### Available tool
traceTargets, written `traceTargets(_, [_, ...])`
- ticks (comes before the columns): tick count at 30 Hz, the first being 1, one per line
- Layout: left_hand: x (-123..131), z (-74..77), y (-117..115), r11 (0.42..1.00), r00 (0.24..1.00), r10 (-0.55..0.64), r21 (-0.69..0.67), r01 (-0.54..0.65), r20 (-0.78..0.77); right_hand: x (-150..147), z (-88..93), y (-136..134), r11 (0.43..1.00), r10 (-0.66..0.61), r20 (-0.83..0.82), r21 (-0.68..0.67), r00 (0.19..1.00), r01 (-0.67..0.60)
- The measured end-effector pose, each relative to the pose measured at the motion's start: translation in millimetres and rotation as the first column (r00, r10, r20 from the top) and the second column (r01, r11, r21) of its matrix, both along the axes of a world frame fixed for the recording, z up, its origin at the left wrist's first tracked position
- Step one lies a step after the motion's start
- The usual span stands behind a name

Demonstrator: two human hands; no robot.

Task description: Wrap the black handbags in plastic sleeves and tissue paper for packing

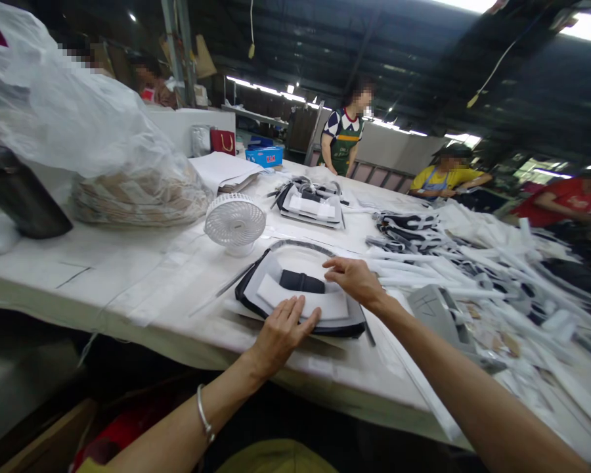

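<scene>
A black and grey bag (256, 303) lies flat before me, with a curved grey handle (295, 244) at its far side. On it are a pale foam strip (335, 304) and a black padded strap piece (303, 282). My left hand (284, 328) rests open on the bag's near edge, fingers stretched over the foam strip. At the right end of the black piece is my right hand (353, 278), fingers bent and thumb near the index finger. Whatever lies between those fingertips is too small to make out.
A white fan (234, 222) stands behind the bag, left of a similar bag (310, 207). Dark bottle (22, 190) and plastic-wrapped bundle (138, 197) are at left. Cut strips (423, 263) and a grey tape dispenser (438, 315) crowd the right. Several people work beyond.
</scene>
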State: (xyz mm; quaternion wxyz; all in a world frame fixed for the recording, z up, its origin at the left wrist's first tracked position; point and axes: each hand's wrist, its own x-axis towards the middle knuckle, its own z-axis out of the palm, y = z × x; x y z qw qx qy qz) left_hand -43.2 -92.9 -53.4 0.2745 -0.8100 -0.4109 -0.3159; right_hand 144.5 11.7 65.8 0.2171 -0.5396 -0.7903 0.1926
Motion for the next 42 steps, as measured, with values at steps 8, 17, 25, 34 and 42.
traceTargets(8, [1,-6.9,-1,0.999,1.0,0.01,-0.041,-0.01,-0.004,-12,-35.3,-69,0.969,0.025,0.376,0.217,0.926,-0.114])
traceTargets(17, [-11,9.2,-14,0.922,0.978,-0.151,-0.337,0.191,0.142,-15,-75.8,-114,0.813,0.043,0.301,0.543,0.953,-0.209])
traceTargets(25, [-7,35.9,-19,0.802,0.952,-0.147,-0.531,0.272,0.267,-25,-90.2,-148,0.764,0.055,0.277,0.608,0.959,-0.219])
traceTargets(34, [5,31.9,-19,0.819,0.987,-0.099,-0.553,0.155,0.131,-8,-58.7,-144,0.856,0.214,-0.055,0.491,0.975,-0.161])
traceTargets(42, [7,26.1,-16,0.86,0.992,-0.081,-0.497,0.118,0.095,11,-15.5,-101,0.923,0.068,-0.009,0.38,0.998,-0.059])
